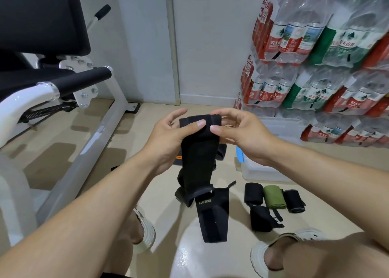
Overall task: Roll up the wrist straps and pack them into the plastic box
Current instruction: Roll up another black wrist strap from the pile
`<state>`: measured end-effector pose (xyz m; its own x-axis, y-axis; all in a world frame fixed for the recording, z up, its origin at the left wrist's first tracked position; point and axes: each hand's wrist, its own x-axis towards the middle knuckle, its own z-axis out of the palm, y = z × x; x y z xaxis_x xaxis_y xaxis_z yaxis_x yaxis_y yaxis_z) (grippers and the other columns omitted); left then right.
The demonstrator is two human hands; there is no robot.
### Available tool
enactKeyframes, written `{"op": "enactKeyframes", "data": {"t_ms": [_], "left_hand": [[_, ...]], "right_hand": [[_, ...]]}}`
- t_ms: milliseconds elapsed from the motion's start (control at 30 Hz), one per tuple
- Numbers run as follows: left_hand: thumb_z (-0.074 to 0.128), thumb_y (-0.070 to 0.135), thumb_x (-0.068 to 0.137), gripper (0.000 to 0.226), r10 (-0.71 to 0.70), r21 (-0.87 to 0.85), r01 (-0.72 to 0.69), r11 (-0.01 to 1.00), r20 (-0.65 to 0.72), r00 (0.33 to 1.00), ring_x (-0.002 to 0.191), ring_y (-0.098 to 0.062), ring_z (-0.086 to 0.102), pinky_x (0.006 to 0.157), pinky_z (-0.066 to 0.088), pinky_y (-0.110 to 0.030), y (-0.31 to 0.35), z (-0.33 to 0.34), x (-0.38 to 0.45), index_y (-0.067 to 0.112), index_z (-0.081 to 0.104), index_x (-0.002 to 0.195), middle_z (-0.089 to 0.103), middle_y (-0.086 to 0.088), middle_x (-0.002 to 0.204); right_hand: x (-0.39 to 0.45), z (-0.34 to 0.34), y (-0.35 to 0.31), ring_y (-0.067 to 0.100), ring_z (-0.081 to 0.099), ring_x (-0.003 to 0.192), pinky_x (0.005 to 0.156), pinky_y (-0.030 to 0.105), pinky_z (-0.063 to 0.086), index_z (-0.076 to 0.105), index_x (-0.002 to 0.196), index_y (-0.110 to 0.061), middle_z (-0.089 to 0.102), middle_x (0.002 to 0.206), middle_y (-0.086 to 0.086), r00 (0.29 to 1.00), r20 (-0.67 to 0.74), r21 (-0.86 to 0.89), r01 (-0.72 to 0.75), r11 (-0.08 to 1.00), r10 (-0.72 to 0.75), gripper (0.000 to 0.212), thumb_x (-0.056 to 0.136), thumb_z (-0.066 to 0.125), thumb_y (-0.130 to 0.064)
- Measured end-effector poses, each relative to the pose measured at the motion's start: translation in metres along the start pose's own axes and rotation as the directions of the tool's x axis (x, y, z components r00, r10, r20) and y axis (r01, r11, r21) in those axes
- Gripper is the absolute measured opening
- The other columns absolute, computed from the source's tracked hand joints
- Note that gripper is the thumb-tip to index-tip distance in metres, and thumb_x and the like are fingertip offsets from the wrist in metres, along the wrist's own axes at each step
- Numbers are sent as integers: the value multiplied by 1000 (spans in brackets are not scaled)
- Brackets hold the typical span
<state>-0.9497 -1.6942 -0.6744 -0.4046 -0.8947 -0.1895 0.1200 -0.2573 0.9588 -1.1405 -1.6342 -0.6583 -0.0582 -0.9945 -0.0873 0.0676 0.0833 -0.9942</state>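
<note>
Black wrist strap pinched by left hand and right hand, rolled straps beside plastic box.

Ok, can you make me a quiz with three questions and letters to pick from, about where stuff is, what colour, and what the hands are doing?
1. Where is the plastic box?
A. On the floor, right of the hands
B. On the exercise bench
C. On the person's lap

2. What colour is the middle roll in the row of three on the floor?
A. Red
B. Green
C. White

3. What are the hands doing?
A. Both hold a black strap
B. Both rest flat on the floor
C. One lifts a bottle

Answers: 1 A, it sits on the floor under the right hand. 2 B, the green roll lies between two black ones. 3 A, the left hand and right hand pinch the black strap at its top.
</note>
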Motion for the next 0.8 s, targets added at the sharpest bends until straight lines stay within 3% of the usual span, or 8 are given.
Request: {"op": "enactKeyframes", "data": {"t_ms": [100, 167, 200, 267, 433, 533, 633, 800], "left_hand": [[85, 48, 77, 64, -68, 107, 65, 992, 29, 997, 99, -23, 76, 89, 60, -48, 0, 6, -6, 21, 64, 131, 78, -4, 111], [67, 45, 97, 29, -47, 144, 39, 989, 56, 997, 88, -25, 77, 79, 62, -42, -3, 11, -9, 21, 74, 110, 79, -8, 99], [60, 41, 102, 26, -24, 149, 16, 989, 54, 998, 82, -24, 77, 71, 62, -36, -5, 12, -9, 20, 75, 103, 78, -9, 93], [58, 40, 104, 27, 17, 160, -21, 987, 23, 1000, 84, -22, 77, 68, 59, -31, -9, 12, -8, 18, 74, 104, 78, -8, 93], [72, 59, 87, 58, 55, 116, -45, 992, -87, 995, 108, -26, 73, 93, 58, -48, -18, 13, -2, 17, 64, 126, 76, -7, 114], [73, 53, 89, 51, 42, 63, -34, 997, -143, 989, 104, -21, 74, 90, 60, -45, -22, 11, -1, 22, 59, 127, 75, -3, 115], [72, 45, 93, 45, 16, 29, -12, 1000, -156, 988, 102, -19, 75, 88, 60, -42, -24, 8, -1, 24, 56, 129, 74, -2, 117], [72, 38, 94, 41, 68, 146, -47, 988, -143, 987, 101, -11, 73, 86, 58, -31, -27, 8, -2, 26, 54, 128, 73, 1, 114]], "right_hand": [[0, 5, 6, 18, 76, 88, 79, 28, 60, 71, 110, -18, 74, 100, 6, 1000, -11, -44, 29, 999, -30, 29, 88, 75, -1], [0, 9, 11, 19, 76, 88, 82, 31, 60, 72, 110, -20, 76, 99, 6, 997, -53, -78, 51, 996, -55, 31, 85, 79, -3], [0, 11, 12, 20, 76, 90, 83, 33, 61, 72, 111, -21, 77, 100, 6, 995, -79, -91, 60, 994, -67, 34, 84, 80, -4], [-2, 14, 14, 21, 77, 91, 80, 32, 62, 67, 118, -22, 78, 102, 7, 986, -151, -77, 59, 995, -71, 44, 81, 84, -5], [-8, 29, 20, 12, 76, 96, 87, 29, 61, 76, 117, -13, 80, 101, 0, 957, -276, -44, 80, 996, -89, 36, 82, 84, -8], [-11, 34, 21, 4, 75, 90, 85, 28, 60, 76, 116, -30, 80, 92, -11, 961, -251, -182, 66, 981, -112, 29, 89, 80, -19], [-9, 34, 23, 1, 73, 86, 85, 31, 61, 70, 128, -29, 79, 86, -12, 965, -233, -327, 36, 944, -117, 40, 89, 80, -29], [-4, 29, 23, 10, 76, 77, 72, 34, 58, 71, 117, -36, 79, 88, -11, 977, -193, -282, 27, 959, -85, 46, 80, 88, -17]]}}
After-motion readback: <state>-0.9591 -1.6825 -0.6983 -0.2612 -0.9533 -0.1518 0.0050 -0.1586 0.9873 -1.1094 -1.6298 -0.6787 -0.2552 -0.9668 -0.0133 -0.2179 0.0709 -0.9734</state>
